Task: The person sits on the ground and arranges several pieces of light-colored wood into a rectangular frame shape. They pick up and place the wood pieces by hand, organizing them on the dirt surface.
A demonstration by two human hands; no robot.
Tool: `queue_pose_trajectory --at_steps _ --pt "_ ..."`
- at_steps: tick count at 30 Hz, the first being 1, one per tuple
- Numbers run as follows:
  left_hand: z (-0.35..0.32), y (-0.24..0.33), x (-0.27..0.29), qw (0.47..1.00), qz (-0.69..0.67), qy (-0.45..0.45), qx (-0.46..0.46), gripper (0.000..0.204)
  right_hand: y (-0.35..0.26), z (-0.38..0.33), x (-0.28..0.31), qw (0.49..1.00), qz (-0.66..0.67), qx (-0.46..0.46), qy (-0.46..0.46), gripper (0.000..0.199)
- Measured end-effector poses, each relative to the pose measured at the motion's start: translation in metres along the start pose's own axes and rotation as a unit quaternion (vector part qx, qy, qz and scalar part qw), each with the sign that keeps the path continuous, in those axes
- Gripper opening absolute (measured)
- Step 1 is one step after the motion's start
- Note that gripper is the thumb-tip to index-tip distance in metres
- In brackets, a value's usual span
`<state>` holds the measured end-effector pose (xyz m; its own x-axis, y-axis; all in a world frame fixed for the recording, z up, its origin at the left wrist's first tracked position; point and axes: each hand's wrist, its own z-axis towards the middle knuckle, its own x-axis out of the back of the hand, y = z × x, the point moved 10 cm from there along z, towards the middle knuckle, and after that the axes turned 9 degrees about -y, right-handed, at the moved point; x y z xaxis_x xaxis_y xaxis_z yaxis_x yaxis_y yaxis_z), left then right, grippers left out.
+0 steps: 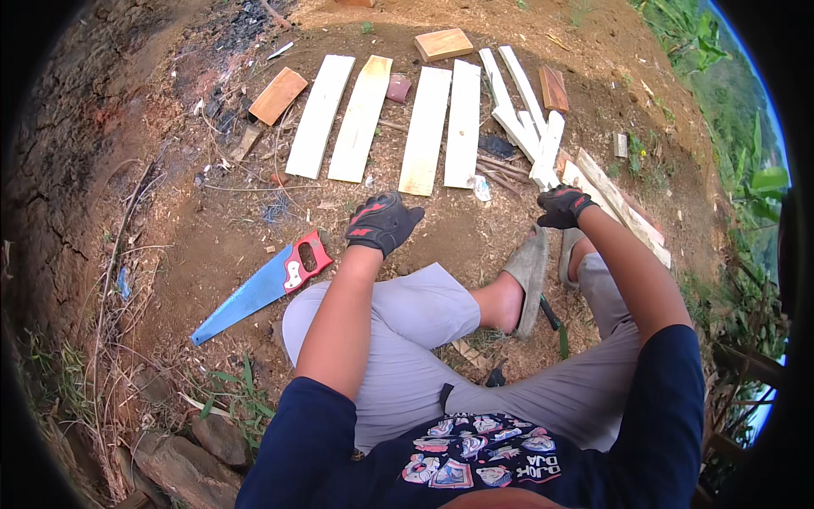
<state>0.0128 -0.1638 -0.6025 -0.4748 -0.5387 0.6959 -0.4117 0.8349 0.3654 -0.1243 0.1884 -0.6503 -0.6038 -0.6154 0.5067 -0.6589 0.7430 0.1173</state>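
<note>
1. Here, the left hand [383, 222], gloved, hovers over bare ground [212, 229] with its grip loosely curled and holding nothing.
2. The right hand [563, 206] sits at the near end of a pale wooden strip [547, 148]; I cannot tell whether its grip is closed on it.
3. The handsaw [259, 288] lies on the ground left of the left knee, red handle nearest that hand.
4. Judging by this, seat the strip firmly before reaching across for the handle.
5. Four wide planks [424, 127] lie side by side beyond.
</note>
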Motion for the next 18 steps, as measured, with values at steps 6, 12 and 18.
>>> queue_pose_trajectory --at_steps 6,12,18 --pt "0.022 -0.001 -0.014 0.998 -0.018 -0.059 -0.009 0.070 -0.066 0.104 0.067 0.918 0.331 -0.085 0.202 0.097" --pt "0.027 -0.005 -0.027 0.999 0.030 -0.042 -0.009 0.074 -0.110 0.151 0.064 0.856 0.382 -0.216 0.273 0.115" --pt "0.035 -0.008 -0.042 0.993 0.016 -0.114 0.036 0.075 -0.104 0.146 0.036 0.844 0.364 -0.242 0.310 0.109"
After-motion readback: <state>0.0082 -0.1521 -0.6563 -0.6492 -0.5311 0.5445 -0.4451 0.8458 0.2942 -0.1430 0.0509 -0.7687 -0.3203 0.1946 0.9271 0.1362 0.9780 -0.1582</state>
